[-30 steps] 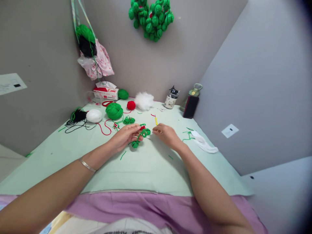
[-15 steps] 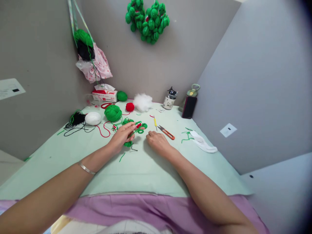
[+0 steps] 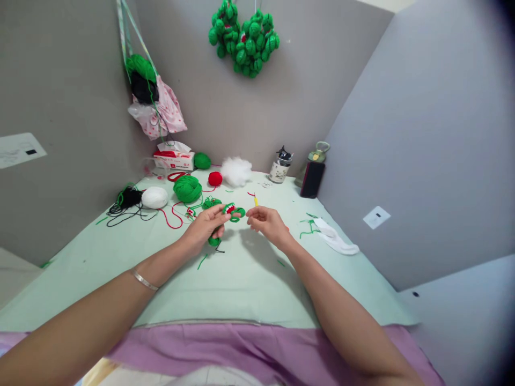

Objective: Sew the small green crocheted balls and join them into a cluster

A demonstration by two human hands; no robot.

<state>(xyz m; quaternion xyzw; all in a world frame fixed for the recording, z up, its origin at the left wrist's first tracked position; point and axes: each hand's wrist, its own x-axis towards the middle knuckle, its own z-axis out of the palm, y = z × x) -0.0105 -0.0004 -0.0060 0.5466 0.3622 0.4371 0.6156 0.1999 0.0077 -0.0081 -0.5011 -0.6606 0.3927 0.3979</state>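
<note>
My left hand [image 3: 206, 224] pinches a small green crocheted piece [image 3: 238, 212] with a red and white patch, holding it just above the table. More green crochet [image 3: 214, 241] with a dark yarn tail hangs below that palm. Close to the piece's right side is my right hand [image 3: 266, 224], thumb and fingertips pressed together; whatever they grip is too small to make out. Just beyond it lies a yellow-handled tool [image 3: 256, 201], partly covered. The orange thread snips are almost wholly hidden behind the right hand.
Green [image 3: 187, 188], white [image 3: 154, 197] and red [image 3: 215, 178] yarn balls lie left and back, with black yarn [image 3: 131, 198]. Behind are white stuffing [image 3: 236, 171], a tissue box [image 3: 174, 160], a tool cup [image 3: 279, 169] and a phone [image 3: 313, 179]. White fabric [image 3: 336, 238] lies right.
My right hand has risen off the table beside the crochet and turned, now covering the snips. The left hand keeps its hold, with the piece tilted slightly.
</note>
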